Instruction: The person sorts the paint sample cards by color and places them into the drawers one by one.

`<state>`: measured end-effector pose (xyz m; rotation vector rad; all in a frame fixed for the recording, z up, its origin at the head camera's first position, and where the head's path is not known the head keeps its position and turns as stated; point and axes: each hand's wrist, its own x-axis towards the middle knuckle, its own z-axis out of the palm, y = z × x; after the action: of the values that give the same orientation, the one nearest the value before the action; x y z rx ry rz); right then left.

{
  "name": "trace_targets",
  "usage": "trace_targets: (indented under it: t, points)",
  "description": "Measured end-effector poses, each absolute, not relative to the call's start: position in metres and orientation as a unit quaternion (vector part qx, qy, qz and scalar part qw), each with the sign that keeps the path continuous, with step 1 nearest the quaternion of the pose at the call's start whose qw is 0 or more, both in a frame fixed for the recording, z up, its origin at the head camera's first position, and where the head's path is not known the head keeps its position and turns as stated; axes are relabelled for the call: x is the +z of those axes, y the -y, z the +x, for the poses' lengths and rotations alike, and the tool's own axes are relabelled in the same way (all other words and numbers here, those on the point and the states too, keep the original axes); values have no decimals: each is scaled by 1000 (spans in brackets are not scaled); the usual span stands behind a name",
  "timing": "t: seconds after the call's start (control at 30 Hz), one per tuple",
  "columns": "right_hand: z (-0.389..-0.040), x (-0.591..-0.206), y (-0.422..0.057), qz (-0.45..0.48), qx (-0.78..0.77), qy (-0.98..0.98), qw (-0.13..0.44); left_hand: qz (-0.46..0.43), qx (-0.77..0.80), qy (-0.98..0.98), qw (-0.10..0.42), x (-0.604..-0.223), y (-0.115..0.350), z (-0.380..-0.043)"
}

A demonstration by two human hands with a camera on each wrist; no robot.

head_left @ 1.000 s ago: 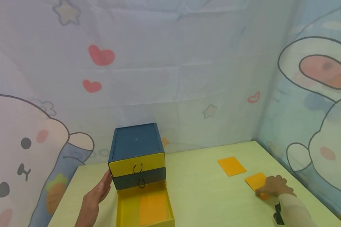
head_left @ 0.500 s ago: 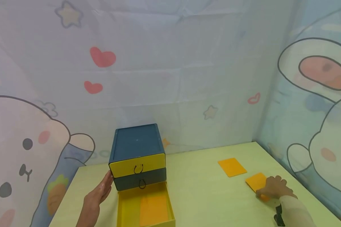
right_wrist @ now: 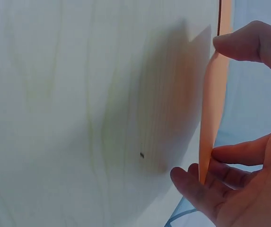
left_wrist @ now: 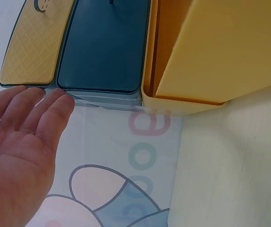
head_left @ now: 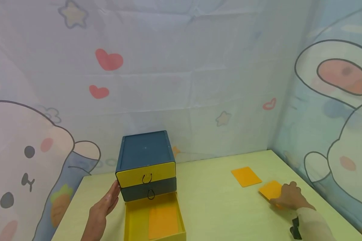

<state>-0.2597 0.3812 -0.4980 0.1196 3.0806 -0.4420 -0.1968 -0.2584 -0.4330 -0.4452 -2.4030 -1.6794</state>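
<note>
A dark blue two-drawer cabinet [head_left: 144, 150] with yellow fronts stands on the pale table [head_left: 217, 207]. Its lower drawer [head_left: 128, 217] is pulled out, and an orange card [head_left: 163, 221] lies flat inside. My left hand [head_left: 106, 202] is flat and open, its fingertips [left_wrist: 59, 101] against the cabinet's [left_wrist: 102, 47] left side. At the right, my right hand [head_left: 286, 197] pinches a second orange card [head_left: 270, 189]. In the right wrist view this card [right_wrist: 210, 118] stands edge-on, raised off the table between the thumb [right_wrist: 249, 42] and curled fingers [right_wrist: 192, 182].
A third orange card [head_left: 246, 176] lies flat on the table just beyond the right hand. Printed cloth walls close in the back and the right side. The upper drawer [head_left: 146, 174] is closed. The table's right edge runs close beside the right hand.
The right hand has shifted slightly away from me with the orange card in its pinch. The left hand and the cabinet have stayed where they were.
</note>
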Motion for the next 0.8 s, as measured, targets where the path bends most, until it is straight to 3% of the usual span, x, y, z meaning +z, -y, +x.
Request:
trace_targets:
  t: [0.5, 0.8]
  points:
    - [-270, -506, -349, -39, -136, -981, -131, -135, -583, 798, 68, -432, 259, -198]
    - [-268, -495, -315, -67, -155, -974, -150, -130, -584, 799, 64, -433, 259, -198]
